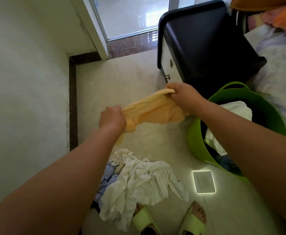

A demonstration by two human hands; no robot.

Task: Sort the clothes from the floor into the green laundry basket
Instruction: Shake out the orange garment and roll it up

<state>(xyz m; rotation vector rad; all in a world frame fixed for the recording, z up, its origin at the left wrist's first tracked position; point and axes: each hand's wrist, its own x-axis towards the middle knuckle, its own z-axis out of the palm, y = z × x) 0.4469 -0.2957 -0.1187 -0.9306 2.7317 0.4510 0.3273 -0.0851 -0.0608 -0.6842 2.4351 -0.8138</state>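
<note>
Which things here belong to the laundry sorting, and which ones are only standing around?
Part of the job:
- orange cloth, held by the left hand and right hand
- white garment and pale blue garment on the floor
- green laundry basket, already holding clothes

Just around:
- black bedside cabinet
- bed
- green slippers

Orange garment held stretched above floor | white and blue clothes heaped near | green laundry basket right, part-filled
</note>
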